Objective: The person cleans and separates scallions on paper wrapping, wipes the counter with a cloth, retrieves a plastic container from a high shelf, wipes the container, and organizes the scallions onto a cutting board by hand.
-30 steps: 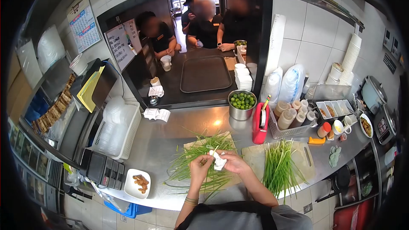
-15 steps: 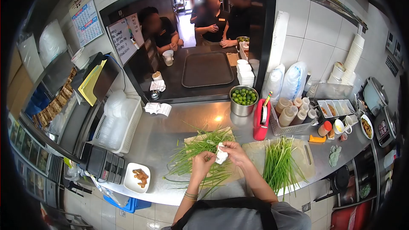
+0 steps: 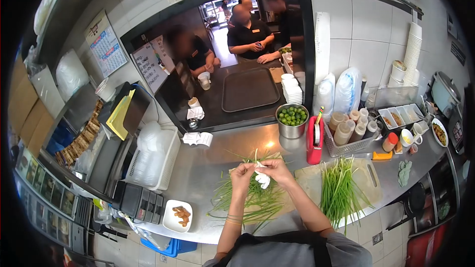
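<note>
Over a loose spread of long green stalks [image 3: 252, 199] my two hands meet, fingers pinched together. A crumpled white piece [image 3: 262, 180], like paper or cloth, hangs from my right hand [image 3: 275, 169]. My left hand [image 3: 241, 174] is closed against it at the upper end; what its fingertips grip is too small to make out. A few green stalks show just beyond the fingertips. To the right, a thick bundle of green stalks [image 3: 339, 191] lies across a cutting board [image 3: 370, 186].
A white dish [image 3: 170, 224] with brown pieces sits left. Behind are a pot of green limes [image 3: 292, 131], a red holder [image 3: 314, 151], a basket of bottles [image 3: 341, 150] and an orange-handled knife [image 3: 382, 156]. People stand beyond the window.
My left hand has moved up to meet my right hand at the white piece, which now hangs lower from the fingers. The whole view has shifted, with the counter's objects appearing further right.
</note>
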Action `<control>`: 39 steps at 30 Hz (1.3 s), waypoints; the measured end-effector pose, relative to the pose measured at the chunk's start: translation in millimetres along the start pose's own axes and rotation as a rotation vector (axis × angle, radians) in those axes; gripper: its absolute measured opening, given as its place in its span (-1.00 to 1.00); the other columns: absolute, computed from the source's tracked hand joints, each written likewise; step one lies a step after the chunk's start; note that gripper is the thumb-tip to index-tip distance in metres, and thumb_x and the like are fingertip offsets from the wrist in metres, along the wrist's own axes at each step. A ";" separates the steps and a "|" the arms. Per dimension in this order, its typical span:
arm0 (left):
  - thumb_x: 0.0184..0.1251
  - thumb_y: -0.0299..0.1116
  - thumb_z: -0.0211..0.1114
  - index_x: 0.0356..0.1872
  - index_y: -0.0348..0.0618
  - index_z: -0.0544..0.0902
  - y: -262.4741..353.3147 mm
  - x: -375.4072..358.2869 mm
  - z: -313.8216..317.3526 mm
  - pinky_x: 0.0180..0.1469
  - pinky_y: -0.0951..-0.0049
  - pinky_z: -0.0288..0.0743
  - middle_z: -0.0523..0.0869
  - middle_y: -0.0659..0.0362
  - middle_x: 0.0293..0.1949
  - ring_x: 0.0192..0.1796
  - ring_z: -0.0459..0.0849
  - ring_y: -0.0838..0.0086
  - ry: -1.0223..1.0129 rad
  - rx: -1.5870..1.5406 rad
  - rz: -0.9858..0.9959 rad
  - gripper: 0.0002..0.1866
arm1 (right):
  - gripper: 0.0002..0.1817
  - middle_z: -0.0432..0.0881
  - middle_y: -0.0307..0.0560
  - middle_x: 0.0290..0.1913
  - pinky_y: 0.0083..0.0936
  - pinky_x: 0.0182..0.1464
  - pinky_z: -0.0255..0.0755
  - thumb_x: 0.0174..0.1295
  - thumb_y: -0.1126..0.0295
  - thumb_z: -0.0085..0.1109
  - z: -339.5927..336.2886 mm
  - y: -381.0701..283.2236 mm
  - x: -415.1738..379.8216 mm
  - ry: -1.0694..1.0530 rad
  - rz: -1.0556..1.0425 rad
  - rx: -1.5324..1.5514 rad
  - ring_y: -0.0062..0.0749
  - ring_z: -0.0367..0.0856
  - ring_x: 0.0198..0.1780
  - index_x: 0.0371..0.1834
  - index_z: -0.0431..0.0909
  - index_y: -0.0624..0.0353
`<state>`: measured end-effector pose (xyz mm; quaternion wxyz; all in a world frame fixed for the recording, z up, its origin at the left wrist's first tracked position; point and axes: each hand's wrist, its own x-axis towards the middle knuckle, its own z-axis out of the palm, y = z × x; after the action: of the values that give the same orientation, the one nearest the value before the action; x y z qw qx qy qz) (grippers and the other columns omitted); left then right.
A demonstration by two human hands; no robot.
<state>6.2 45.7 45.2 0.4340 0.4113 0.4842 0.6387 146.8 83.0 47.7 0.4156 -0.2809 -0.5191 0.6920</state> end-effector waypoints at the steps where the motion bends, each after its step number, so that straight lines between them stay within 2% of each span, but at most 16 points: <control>1: 0.18 -0.48 0.27 -0.35 -0.26 0.65 5.7 -0.6 1.9 -0.57 0.74 0.11 0.61 0.35 -0.47 -0.56 0.33 0.82 0.016 -0.036 -0.040 -0.92 | -0.82 0.63 -0.24 -0.36 -0.72 -0.31 0.40 0.12 0.47 0.23 -0.2 -3.8 1.2 0.006 0.008 -0.013 -0.69 0.54 -0.35 -0.22 0.60 0.32; 2: 0.17 -0.47 0.29 -0.35 -0.27 0.65 9.5 -0.8 3.7 -0.54 0.73 0.16 0.61 0.35 -0.47 -0.53 0.37 0.80 0.031 -0.072 -0.081 -0.91 | -0.83 0.63 -0.25 -0.37 -0.72 -0.32 0.39 0.12 0.47 0.23 -0.4 -5.7 3.7 -0.019 0.027 -0.002 -0.70 0.54 -0.36 -0.25 0.60 0.31; 4: 0.17 -0.44 0.30 -0.35 -0.23 0.66 16.3 1.4 9.7 -0.59 0.72 0.05 0.59 0.37 -0.48 -0.55 0.32 0.83 0.029 -0.120 -0.069 -0.91 | -0.86 0.62 -0.26 -0.39 -0.73 -0.33 0.39 0.12 0.46 0.23 -3.7 -12.4 9.6 -0.063 0.061 0.013 -0.70 0.53 -0.38 -0.29 0.60 0.30; 6: 0.17 -0.43 0.31 -0.35 -0.22 0.66 26.5 2.3 12.4 -0.58 0.72 0.07 0.59 0.38 -0.48 -0.54 0.34 0.82 0.020 -0.131 -0.103 -0.91 | -0.88 0.58 -0.34 -0.46 -0.76 -0.43 0.29 0.12 0.42 0.25 -4.9 -16.7 13.4 -0.097 0.020 0.012 -0.78 0.46 -0.44 -0.38 0.59 0.25; 11: 0.17 -0.42 0.30 -0.36 -0.19 0.64 25.1 9.9 14.4 -0.62 0.78 0.00 0.59 0.39 -0.48 -0.60 0.28 0.87 0.068 -0.070 0.045 -0.92 | -0.86 0.54 -0.35 -0.50 -0.74 -0.46 0.24 0.10 0.39 0.26 -6.0 -15.9 10.5 -0.144 -0.040 -0.084 -0.78 0.41 -0.48 -0.43 0.58 0.25; 14: 0.17 -0.40 0.31 -0.35 -0.17 0.65 44.4 20.3 16.0 -0.62 0.75 -0.02 0.54 0.43 -0.51 -0.62 0.21 0.85 0.100 -0.073 0.076 -0.91 | -0.79 0.52 -0.31 -0.54 -0.67 -0.45 0.25 0.07 0.34 0.29 -8.2 -12.5 6.7 -0.082 -0.038 -0.274 -0.73 0.41 -0.48 -0.48 0.57 0.27; 15: 0.17 -0.39 0.31 -0.35 -0.17 0.65 51.0 26.1 12.1 -0.62 0.74 -0.02 0.53 0.44 -0.51 -0.62 0.20 0.85 0.110 -0.064 0.083 -0.91 | -0.76 0.52 -0.23 -0.56 -0.60 -0.41 0.28 0.03 0.30 0.32 -11.5 -4.0 8.7 -0.054 -0.135 -0.370 -0.67 0.43 -0.47 -0.49 0.58 0.28; 20: 0.15 -0.36 0.33 -0.37 -0.15 0.65 94.9 46.5 7.9 -0.59 0.74 0.04 0.57 0.41 -0.46 -0.55 0.28 0.83 0.198 -0.008 0.206 -0.90 | -0.74 0.54 -0.16 -0.55 -0.56 -0.37 0.32 0.00 0.29 0.34 -13.6 -0.8 4.1 -0.071 -0.128 -0.420 -0.58 0.47 -0.45 -0.46 0.60 0.31; 24: 0.22 -0.37 0.27 -0.33 -0.22 0.64 130.9 60.0 6.3 -0.66 0.74 -0.12 0.35 0.50 -0.65 -0.67 0.09 0.85 0.242 -0.071 0.305 -0.87 | -0.76 0.55 -0.14 -0.55 -0.52 -0.35 0.34 0.00 0.31 0.33 -15.8 -5.3 -0.4 -0.130 -0.015 -0.423 -0.52 0.49 -0.47 -0.46 0.60 0.32; 25: 0.19 -0.36 0.30 -0.34 -0.20 0.65 137.9 61.2 1.5 -0.65 0.74 -0.08 0.39 0.49 -0.63 -0.66 0.12 0.85 0.218 -0.121 0.299 -0.87 | -0.74 0.56 -0.24 -0.56 -0.61 -0.43 0.31 0.03 0.32 0.33 -21.5 4.1 1.7 -0.138 -0.085 -0.478 -0.67 0.44 -0.50 -0.42 0.59 0.35; 28: 0.17 -0.35 0.32 -0.34 -0.20 0.65 153.5 69.6 -7.8 -0.65 0.74 -0.09 0.38 0.49 -0.64 -0.67 0.12 0.85 0.200 -0.183 0.325 -0.86 | -0.74 0.59 -0.19 -0.54 -0.57 -0.39 0.35 0.02 0.32 0.32 -40.8 25.9 8.3 -0.097 -0.121 -0.652 -0.64 0.46 -0.48 -0.39 0.60 0.35; 32: 0.18 -0.36 0.31 -0.33 -0.21 0.65 154.7 75.0 -19.5 -0.66 0.73 -0.15 0.32 0.51 -0.67 -0.67 0.08 0.86 0.185 -0.224 0.332 -0.86 | -0.81 0.62 -0.15 -0.51 -0.52 -0.35 0.39 0.06 0.35 0.24 -85.4 54.2 13.8 -0.149 0.024 -0.911 -0.57 0.52 -0.43 -0.40 0.62 0.29; 33: 0.18 -0.36 0.31 -0.33 -0.22 0.65 153.5 74.6 -19.8 -0.66 0.74 -0.17 0.29 0.52 -0.68 -0.68 0.06 0.87 0.185 -0.227 0.321 -0.86 | -0.85 0.60 -0.19 -0.50 -0.58 -0.39 0.38 0.13 0.38 0.17 -87.1 46.2 8.3 -0.201 0.039 -0.797 -0.59 0.52 -0.44 -0.35 0.62 0.24; 36: 0.18 -0.36 0.31 -0.32 -0.22 0.65 145.8 69.4 -16.1 -0.66 0.74 -0.17 0.30 0.53 -0.68 -0.68 0.05 0.86 0.151 -0.221 0.256 -0.85 | -0.84 0.55 -0.24 -0.48 -0.60 -0.38 0.36 0.20 0.36 0.06 -66.0 4.9 -3.9 -0.070 0.099 -0.199 -0.59 0.49 -0.42 -0.27 0.58 0.17; 37: 0.18 -0.35 0.31 -0.33 -0.20 0.66 140.9 68.5 -13.5 -0.66 0.74 -0.16 0.31 0.53 -0.67 -0.67 0.06 0.87 0.149 -0.190 0.228 -0.86 | -0.85 0.48 -0.36 -0.46 -0.70 -0.41 0.32 0.25 0.40 0.02 -58.1 -8.8 -6.8 -0.085 0.102 -0.086 -0.70 0.43 -0.41 -0.20 0.55 0.14; 39: 0.18 -0.34 0.31 -0.34 -0.18 0.67 129.7 64.6 -7.5 -0.65 0.73 -0.14 0.34 0.53 -0.66 -0.66 0.08 0.87 0.109 -0.140 0.218 -0.87 | -0.85 0.48 -0.37 -0.44 -0.72 -0.42 0.30 0.24 0.38 0.06 -38.0 -27.2 -8.4 -0.078 0.029 -0.146 -0.72 0.42 -0.42 -0.20 0.56 0.15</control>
<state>-39.5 85.4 177.1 0.3628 0.3948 0.4140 0.7356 189.9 97.3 61.7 0.3635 -0.2908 -0.5799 0.6686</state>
